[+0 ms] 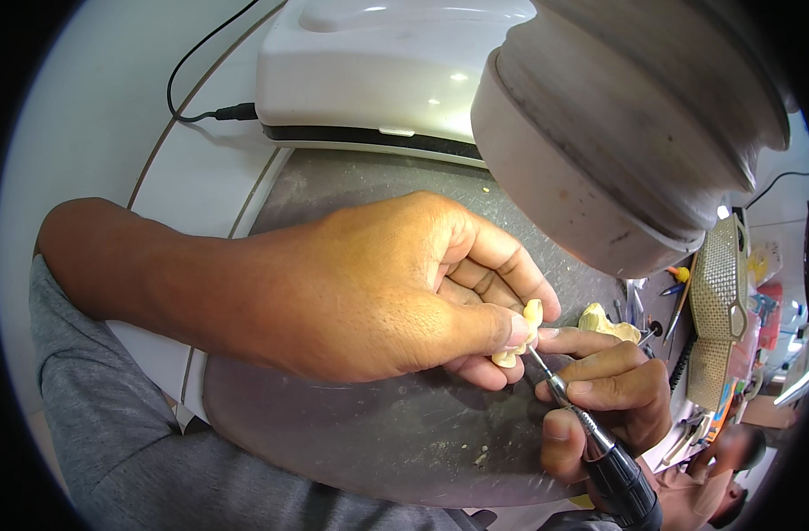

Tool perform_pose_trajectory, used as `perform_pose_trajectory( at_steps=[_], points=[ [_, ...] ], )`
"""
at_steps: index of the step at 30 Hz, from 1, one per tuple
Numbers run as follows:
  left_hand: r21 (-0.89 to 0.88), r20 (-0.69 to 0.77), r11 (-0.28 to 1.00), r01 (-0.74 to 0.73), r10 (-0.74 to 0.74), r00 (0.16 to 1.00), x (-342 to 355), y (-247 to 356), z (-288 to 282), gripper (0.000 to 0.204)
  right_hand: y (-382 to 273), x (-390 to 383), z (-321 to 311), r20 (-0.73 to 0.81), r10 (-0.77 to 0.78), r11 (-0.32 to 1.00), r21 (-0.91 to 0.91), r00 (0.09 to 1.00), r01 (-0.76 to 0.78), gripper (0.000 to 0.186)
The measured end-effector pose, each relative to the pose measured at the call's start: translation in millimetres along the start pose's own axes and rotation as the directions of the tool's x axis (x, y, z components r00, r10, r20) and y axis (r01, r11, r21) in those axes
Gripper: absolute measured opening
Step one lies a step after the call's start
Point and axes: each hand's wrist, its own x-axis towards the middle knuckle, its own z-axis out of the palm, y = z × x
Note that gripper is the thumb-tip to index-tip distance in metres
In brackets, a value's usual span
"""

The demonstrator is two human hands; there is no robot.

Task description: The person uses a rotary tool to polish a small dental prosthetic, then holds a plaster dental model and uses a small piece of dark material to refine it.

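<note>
My left hand (396, 292) pinches a small cream tooth-shaped dental piece (532, 317) between thumb and fingers. My right hand (626, 389) grips a rotary handpiece (619, 485) with a black body and a slim metal nose; its thin tip meets the lower part of the dental piece, and a finger of this hand lies close beside it. A pale cream plaster cast (606, 323) lies on the grey work surface (360, 416), just beyond my right hand.
A white machine (369, 62) with a black cable stands at the back. A large grey cylindrical housing (590, 142) hangs at upper right. Along the right are a perforated beige basket (714, 310), tools (677, 281) and, at lower right, another person (723, 478).
</note>
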Motion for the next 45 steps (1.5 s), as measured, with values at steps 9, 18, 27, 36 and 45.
perform_pose_trajectory(
  at_steps=[9, 18, 27, 36, 45],
  points=[
    [0.003, -0.002, 1.0, -0.001, 0.001, 1.0, -1, 1, 1, 0.03, -4, 2, -3, 0.056, 0.014, 1.0, -0.015, 0.998, -0.013, 0.028],
    [-0.018, -0.005, 0.999, 0.031, -0.031, 1.0, 1, 4, 1, 0.03, -3, 3, -5, 0.074, 0.009, 1.0, -0.026, 0.997, -0.008, 0.032],
    [-0.014, 0.0, 0.999, 0.039, -0.039, 0.999, 1, 5, 1, 0.029, -2, 3, -5, 0.075, 0.008, 1.0, -0.028, 0.997, -0.006, 0.032],
    [-0.007, -0.004, 0.999, 0.043, -0.043, 0.999, -1, 7, 3, 0.028, -8, 6, -9, 0.129, 0.022, 0.997, -0.072, 0.991, -0.013, 0.034],
    [-0.03, -0.015, 0.999, 0.042, -0.043, 0.999, -1, 3, 2, 0.027, -9, 9, -10, 0.189, 0.056, 0.997, -0.071, 0.98, -0.044, 0.034]
  ],
)
